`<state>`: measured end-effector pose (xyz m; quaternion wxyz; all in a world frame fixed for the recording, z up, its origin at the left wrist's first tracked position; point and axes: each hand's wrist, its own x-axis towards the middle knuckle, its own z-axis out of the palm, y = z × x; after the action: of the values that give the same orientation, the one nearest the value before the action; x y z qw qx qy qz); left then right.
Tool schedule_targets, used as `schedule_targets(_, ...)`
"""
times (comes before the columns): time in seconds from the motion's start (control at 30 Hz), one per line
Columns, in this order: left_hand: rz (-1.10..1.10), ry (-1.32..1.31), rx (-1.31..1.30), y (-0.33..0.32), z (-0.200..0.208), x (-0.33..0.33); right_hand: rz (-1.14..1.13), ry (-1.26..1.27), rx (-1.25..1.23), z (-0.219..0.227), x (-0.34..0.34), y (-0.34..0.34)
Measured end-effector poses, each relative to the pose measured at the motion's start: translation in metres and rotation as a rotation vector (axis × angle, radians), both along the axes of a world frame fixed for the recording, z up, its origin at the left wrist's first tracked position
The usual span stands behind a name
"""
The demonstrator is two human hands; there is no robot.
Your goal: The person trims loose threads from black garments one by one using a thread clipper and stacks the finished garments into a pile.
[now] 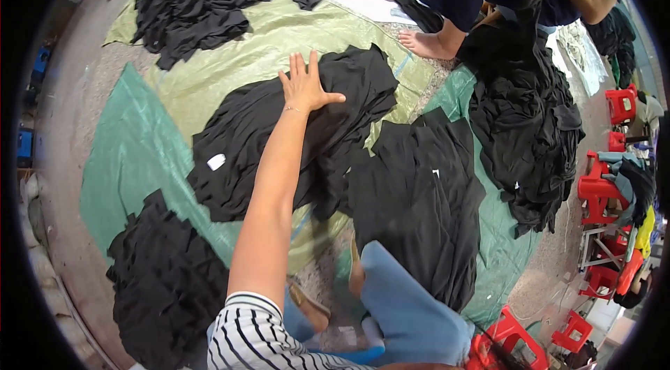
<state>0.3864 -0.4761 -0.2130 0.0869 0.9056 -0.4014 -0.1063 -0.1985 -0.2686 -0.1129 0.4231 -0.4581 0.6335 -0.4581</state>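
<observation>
Our left hand [305, 85] lies flat, fingers spread wide, gripping nothing, on the black garment pile [293, 129] under and below them. Soft, limp, light cloth, we judge; best pinched at an edge. Beyond the fingertips lies yellow-green sheeting [230, 63]. Our right hand is unseen.

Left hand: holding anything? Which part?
Nothing held. The left hand lies flat, fingers spread, pressing on top of the black garment pile, near its far edge. No grip shows. The right hand is out of view.
</observation>
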Motion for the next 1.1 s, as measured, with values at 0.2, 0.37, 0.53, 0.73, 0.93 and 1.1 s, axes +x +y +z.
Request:
schedule_targets(0.2,-0.096,0.234,0.291,-0.028,-0.067,-0.033,0.004,0.179,0.052,-0.032,0.000,-0.015)
schedule_targets(0.37,-0.003,0.089,0.250,-0.039,-0.073,-0.058,0.045,0.271,0.094,-0.031,-0.004,-0.020)
schedule_targets(0.53,0.013,0.060,0.286,-0.057,-0.070,-0.024,0.085,0.328,0.075,-0.027,0.001,-0.033)
schedule_targets(0.73,-0.094,-0.165,0.122,-0.058,-0.088,0.006,0.119,0.387,0.041,-0.021,0.005,-0.043)
schedule_targets(0.93,0.396,0.301,-0.414,-0.014,-0.091,0.039,0.149,0.431,0.040,-0.015,0.004,-0.044)
schedule_targets(1.1,0.774,1.204,-1.202,0.113,-0.099,0.065,0.189,0.377,0.052,-0.017,0.024,-0.028)
